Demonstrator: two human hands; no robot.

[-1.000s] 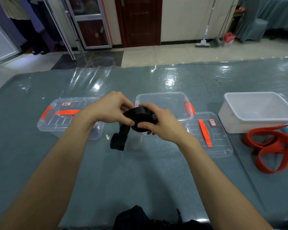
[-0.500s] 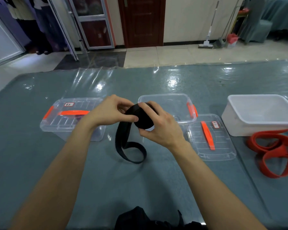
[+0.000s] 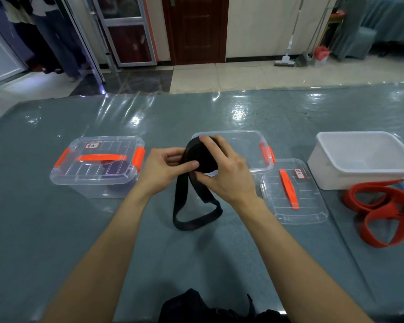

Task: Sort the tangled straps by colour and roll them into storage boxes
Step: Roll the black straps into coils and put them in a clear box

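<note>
Both hands hold a black strap [image 3: 197,157] partly wound into a roll above the table's middle. My left hand [image 3: 165,170] pinches the roll's side with thumb and fingers. My right hand [image 3: 224,169] curls over the roll from the right. The strap's loose tail [image 3: 191,215] hangs down and lies in a loop on the table. An open clear box [image 3: 247,141] stands just behind the roll, its lid [image 3: 294,194] lying to its right. A red strap [image 3: 387,210] lies tangled at the right.
A closed clear box [image 3: 96,166] with orange latches and a dark roll inside stands at the left. A white tub [image 3: 362,159] sits at the right rear. A dark bundle [image 3: 210,308] lies at the near edge. People stand by the far left doorway.
The strap's tail has come loose from a bunched clump into a long loop lying on the table. Both hands have shifted their grip round the roll.
</note>
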